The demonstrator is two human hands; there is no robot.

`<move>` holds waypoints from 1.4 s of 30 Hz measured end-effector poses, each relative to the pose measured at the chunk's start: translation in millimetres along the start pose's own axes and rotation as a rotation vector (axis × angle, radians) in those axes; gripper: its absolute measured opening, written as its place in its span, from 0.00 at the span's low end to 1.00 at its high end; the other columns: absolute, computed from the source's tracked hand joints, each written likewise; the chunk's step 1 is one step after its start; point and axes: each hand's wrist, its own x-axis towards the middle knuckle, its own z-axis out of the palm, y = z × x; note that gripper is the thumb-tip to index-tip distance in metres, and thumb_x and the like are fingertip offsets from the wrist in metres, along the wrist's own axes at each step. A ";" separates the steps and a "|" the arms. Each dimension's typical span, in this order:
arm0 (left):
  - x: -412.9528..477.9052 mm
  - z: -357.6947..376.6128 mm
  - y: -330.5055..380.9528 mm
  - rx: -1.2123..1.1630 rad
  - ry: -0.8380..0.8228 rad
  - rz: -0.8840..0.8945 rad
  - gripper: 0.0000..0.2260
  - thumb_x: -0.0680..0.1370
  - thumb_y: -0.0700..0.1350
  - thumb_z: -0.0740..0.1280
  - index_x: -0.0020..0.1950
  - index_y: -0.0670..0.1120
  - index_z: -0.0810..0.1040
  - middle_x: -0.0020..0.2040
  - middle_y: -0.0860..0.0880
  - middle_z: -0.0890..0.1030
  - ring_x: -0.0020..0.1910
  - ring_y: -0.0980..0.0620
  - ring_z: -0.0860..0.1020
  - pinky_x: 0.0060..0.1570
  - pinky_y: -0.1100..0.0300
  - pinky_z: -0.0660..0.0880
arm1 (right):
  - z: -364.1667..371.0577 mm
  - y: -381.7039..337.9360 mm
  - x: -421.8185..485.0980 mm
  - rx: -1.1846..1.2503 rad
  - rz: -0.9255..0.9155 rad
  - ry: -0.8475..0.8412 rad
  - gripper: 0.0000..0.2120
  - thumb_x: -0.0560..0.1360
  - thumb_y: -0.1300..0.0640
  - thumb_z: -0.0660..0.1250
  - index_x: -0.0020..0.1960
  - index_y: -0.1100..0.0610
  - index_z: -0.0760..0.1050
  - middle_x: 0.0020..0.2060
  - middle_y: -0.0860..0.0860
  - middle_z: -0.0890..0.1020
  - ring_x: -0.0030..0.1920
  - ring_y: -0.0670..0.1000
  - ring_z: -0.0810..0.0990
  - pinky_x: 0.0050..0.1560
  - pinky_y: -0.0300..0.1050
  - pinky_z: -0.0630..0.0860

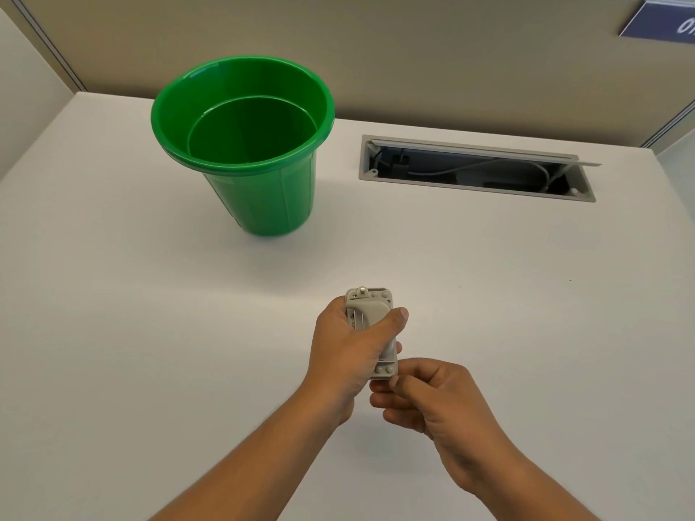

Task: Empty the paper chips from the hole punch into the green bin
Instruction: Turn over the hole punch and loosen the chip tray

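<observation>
Left hand (351, 347) wrapped around small grey plastic hole punch (370, 314), lower centre of frame. Right hand (428, 396) pinches its near end, possibly the chip tray. Round green plastic bin (259, 197) upright, upper left, on white desk (113, 295).

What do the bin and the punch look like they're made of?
Bin: glossy green plastic, judging by the moulded rim and shiny highlights inside. Punch: mostly matte grey plastic by its look, with a small bright metal pin at its far end; the left hand and right hand cover the rest.
</observation>
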 end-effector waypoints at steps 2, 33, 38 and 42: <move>-0.6 0.2 -0.5 -0.005 0.007 0.000 0.13 0.72 0.46 0.76 0.54 0.49 0.79 0.47 0.45 0.84 0.38 0.53 0.84 0.38 0.58 0.83 | 0.8 0.7 -1.3 0.014 -0.016 0.014 0.10 0.77 0.66 0.64 0.47 0.61 0.85 0.40 0.57 0.89 0.43 0.55 0.88 0.42 0.45 0.83; 0.8 3.7 -3.8 -0.062 0.044 0.088 0.19 0.66 0.42 0.78 0.52 0.54 0.77 0.55 0.43 0.82 0.52 0.42 0.85 0.44 0.43 0.85 | 2.4 -2.5 -5.7 0.075 -0.158 -0.142 0.09 0.73 0.71 0.68 0.47 0.60 0.83 0.39 0.57 0.87 0.40 0.54 0.85 0.42 0.45 0.82; -2.3 7.8 -6.9 -0.081 0.024 0.096 0.18 0.69 0.39 0.79 0.53 0.51 0.76 0.52 0.42 0.82 0.44 0.47 0.82 0.40 0.51 0.84 | 11.4 -0.3 -5.3 0.007 -0.222 -0.141 0.08 0.67 0.67 0.70 0.43 0.58 0.83 0.34 0.56 0.85 0.37 0.51 0.81 0.44 0.49 0.81; -3.7 8.8 -8.4 -0.056 0.025 0.109 0.19 0.65 0.44 0.79 0.52 0.52 0.76 0.48 0.46 0.82 0.39 0.51 0.81 0.40 0.52 0.84 | 12.3 4.9 -4.4 -0.018 -0.213 -0.094 0.08 0.64 0.66 0.70 0.42 0.58 0.82 0.35 0.60 0.84 0.37 0.53 0.80 0.44 0.53 0.81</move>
